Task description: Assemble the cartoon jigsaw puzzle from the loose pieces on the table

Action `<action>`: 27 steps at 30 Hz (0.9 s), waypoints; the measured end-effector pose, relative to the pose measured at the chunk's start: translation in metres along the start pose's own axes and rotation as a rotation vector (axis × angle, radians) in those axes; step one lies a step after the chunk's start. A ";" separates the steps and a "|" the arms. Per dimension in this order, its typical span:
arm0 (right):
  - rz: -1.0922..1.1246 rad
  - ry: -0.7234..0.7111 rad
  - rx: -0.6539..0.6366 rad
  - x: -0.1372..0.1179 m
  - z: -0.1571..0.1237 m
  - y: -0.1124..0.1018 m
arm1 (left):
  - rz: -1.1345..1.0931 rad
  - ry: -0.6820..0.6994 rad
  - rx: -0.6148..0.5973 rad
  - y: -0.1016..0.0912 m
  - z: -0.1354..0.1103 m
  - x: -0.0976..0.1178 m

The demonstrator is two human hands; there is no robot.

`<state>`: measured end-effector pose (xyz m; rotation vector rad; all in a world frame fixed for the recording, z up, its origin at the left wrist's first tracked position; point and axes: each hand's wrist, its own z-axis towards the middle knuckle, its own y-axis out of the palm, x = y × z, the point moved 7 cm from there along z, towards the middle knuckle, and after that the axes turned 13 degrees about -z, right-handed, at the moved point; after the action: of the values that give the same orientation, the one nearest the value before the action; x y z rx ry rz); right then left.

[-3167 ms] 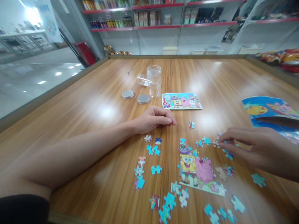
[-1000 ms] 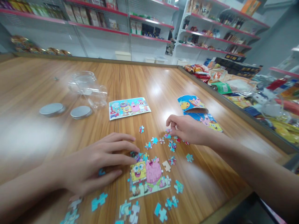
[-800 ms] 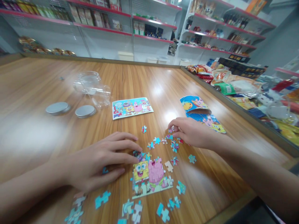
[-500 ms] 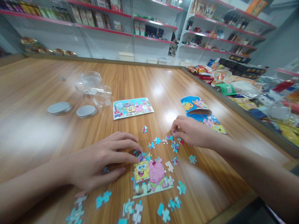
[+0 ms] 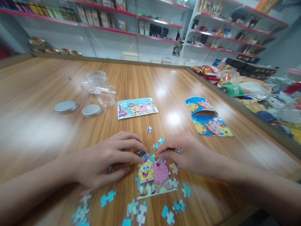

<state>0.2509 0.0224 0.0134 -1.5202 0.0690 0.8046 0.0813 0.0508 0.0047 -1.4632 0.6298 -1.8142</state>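
A partly joined jigsaw puzzle (image 5: 162,175), showing a yellow square figure and a pink figure, lies on the wooden table. My left hand (image 5: 105,160) rests at its upper left, fingers stretched and apart, the fingertips touching pieces along the top edge. Over the puzzle's top right, my right hand (image 5: 183,152) pinches a small puzzle piece (image 5: 161,160), mostly hidden by thumb and forefinger. Loose pieces lie around: a beige piece (image 5: 174,168) to the right, blue pieces (image 5: 108,198) to the left, several more below. Behind is a picture card (image 5: 138,108) with the same figures.
Two round metal lids (image 5: 91,110) and clear plastic containers (image 5: 98,86) stand at the back left. A curled blue printed sheet (image 5: 211,124) lies at the right. Beyond the table's raised edge (image 5: 235,100) are heaped snack packets (image 5: 235,89); shelves (image 5: 162,22) line the wall.
My right hand has moved left and toward me, from the loose pieces to the puzzle's top edge. My left hand stays at the puzzle. The whole view has shifted slightly.
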 end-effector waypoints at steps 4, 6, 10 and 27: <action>-0.033 -0.027 -0.038 0.003 0.002 0.012 | -0.011 -0.002 -0.007 0.000 0.000 0.000; -0.068 -0.066 -0.015 0.005 0.003 0.010 | -0.017 -0.006 -0.004 0.000 0.000 0.000; -0.130 -0.158 0.008 0.003 0.003 0.008 | -0.018 -0.008 -0.005 0.000 -0.001 -0.001; -0.205 -0.228 0.006 -0.002 0.004 0.017 | 0.004 -0.003 -0.009 0.000 0.000 0.001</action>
<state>0.2390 0.0226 0.0004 -1.3952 -0.2495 0.8057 0.0810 0.0503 0.0050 -1.4698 0.6393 -1.8077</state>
